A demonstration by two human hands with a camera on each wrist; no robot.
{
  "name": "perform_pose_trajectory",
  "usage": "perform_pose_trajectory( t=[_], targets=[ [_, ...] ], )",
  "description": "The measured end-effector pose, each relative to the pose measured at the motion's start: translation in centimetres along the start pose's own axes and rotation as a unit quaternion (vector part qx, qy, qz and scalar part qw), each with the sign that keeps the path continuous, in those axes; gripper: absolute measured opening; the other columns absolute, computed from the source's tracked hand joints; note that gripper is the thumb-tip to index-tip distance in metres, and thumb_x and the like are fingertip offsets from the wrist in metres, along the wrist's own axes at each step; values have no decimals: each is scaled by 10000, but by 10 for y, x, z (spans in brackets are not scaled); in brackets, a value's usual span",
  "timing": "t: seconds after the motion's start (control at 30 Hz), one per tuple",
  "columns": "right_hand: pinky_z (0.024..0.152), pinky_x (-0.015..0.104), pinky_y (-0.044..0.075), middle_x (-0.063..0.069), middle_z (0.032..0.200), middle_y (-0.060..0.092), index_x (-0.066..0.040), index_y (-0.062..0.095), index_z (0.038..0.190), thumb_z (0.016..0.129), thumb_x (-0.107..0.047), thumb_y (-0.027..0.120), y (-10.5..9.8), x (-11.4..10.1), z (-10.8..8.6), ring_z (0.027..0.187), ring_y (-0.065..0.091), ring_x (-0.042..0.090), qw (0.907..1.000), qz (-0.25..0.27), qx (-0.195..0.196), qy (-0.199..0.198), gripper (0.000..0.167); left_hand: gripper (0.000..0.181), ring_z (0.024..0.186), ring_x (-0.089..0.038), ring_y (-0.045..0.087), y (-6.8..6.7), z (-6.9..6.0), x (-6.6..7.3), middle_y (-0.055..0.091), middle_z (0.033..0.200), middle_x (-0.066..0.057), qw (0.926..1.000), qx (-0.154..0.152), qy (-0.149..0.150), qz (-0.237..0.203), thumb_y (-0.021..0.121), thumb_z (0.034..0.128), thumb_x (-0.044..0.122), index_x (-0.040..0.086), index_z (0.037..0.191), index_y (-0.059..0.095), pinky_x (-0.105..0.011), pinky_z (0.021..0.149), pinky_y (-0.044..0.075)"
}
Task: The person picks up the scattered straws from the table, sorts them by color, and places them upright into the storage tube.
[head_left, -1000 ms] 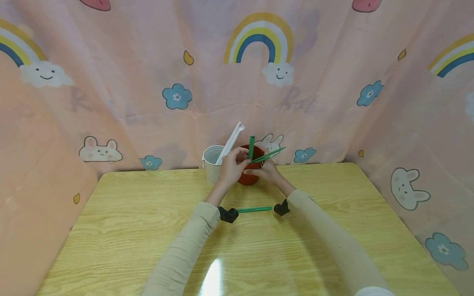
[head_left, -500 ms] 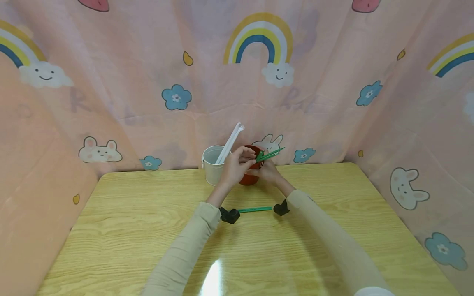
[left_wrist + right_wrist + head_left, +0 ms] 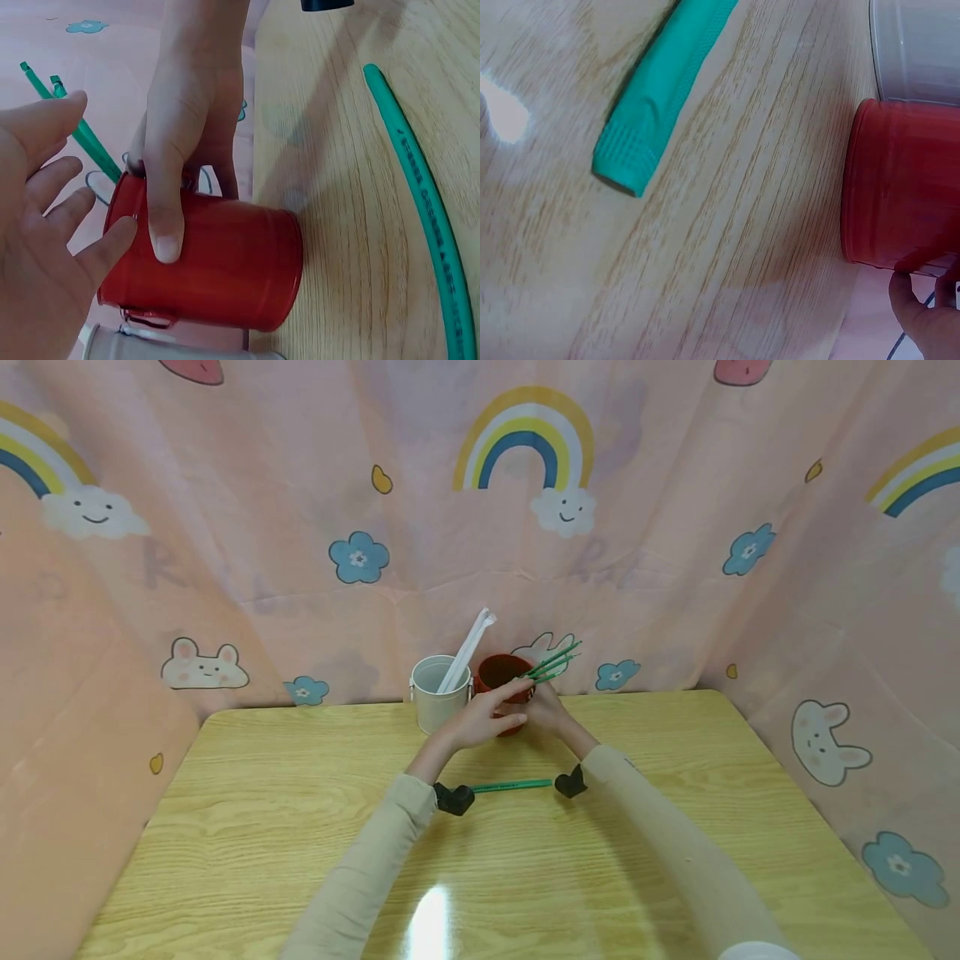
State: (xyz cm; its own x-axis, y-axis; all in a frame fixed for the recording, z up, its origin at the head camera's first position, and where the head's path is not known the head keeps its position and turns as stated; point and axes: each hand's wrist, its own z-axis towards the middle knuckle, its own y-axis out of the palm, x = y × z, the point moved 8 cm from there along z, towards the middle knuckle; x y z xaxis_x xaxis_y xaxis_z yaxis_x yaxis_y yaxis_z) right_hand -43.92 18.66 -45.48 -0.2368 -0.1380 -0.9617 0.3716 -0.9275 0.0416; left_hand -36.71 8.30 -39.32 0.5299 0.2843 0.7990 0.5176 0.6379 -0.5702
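Note:
My right hand (image 3: 551, 712) grips the red bucket (image 3: 232, 262) from its right side, with the thumb along the bucket's wall in the left wrist view. Several thin green-wrapped sticks, like paper-wrapped straws (image 3: 557, 662), stand in the bucket and lean out over its rim to the right. My left hand (image 3: 37, 225) is at the bucket's rim with its fingers loosely extended, holding nothing. In front of both hands, another green-wrapped straw (image 3: 513, 785) lies on the table; printing shows on its wrapper in the left wrist view.
A white bucket (image 3: 432, 714) stands left of the red one, with white-wrapped straws (image 3: 467, 652) leaning in it. Both are near the back edge of the wooden table (image 3: 285, 827). A pink patterned curtain (image 3: 285, 485) hangs behind and at both sides.
The upright green straw in my left hand has gone down into the red bucket and now leans with the others. My left hand has let go and moved down. The right hand stays put.

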Motion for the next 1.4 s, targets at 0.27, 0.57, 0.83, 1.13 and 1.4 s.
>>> perform_pose_trajectory(
  t=[0.27, 0.57, 0.83, 1.13, 1.4],
  targets=[
    [1095, 537, 364, 246, 1382, 467, 54, 365, 1389, 775, 61, 739, 19, -36, -8, 1285, 435, 364, 9810, -1911, 168, -296, 719, 539, 1338, -348, 438, -10, -17, -13, 413, 1494, -153, 9984, 415, 23, -386, 568, 963, 104, 53, 1465, 381, -480, 1065, 426],
    [1088, 533, 384, 158, 1438, 442, -74, 317, 1432, 780, -12, 770, 6, -13, -4, 1322, 415, 336, 9766, -2104, 431, -130, 797, 432, 1186, -376, 563, -25, -40, -31, 576, 1335, -173, 9926, 1010, -132, -667, 634, 916, 75, 25, 1336, 544, -466, 981, 499],
    [1106, 511, 370, 131, 1428, 454, -95, 327, 1423, 769, -48, 792, 4, -10, -5, 1316, 422, 304, 9753, -2148, 515, -39, 804, 457, 1130, -394, 588, -6, -53, -45, 580, 1280, -261, 9975, 220, -312, -593, 652, 900, 69, -9, 1333, 528, -432, 962, 513],
    [1104, 503, 375, 124, 1411, 477, -104, 343, 1413, 759, -47, 800, 4, -10, -6, 1300, 441, 296, 9751, -2128, 618, 113, 800, 502, 1067, -359, 637, 14, -67, -55, 604, 1255, -245, 9961, -418, -669, -385, 688, 874, 80, -39, 1332, 521, -337, 921, 537],
    [1113, 553, 338, 239, 1419, 445, 28, 323, 1420, 762, -3, 780, 16, -33, -12, 1313, 411, 395, 9792, -1946, 534, 208, 802, 520, 1079, -329, 638, 23, -71, -63, 620, 1243, -205, 9935, -714, -854, -235, 707, 852, 55, -5, 1337, 529, -351, 931, 537]
  ],
)
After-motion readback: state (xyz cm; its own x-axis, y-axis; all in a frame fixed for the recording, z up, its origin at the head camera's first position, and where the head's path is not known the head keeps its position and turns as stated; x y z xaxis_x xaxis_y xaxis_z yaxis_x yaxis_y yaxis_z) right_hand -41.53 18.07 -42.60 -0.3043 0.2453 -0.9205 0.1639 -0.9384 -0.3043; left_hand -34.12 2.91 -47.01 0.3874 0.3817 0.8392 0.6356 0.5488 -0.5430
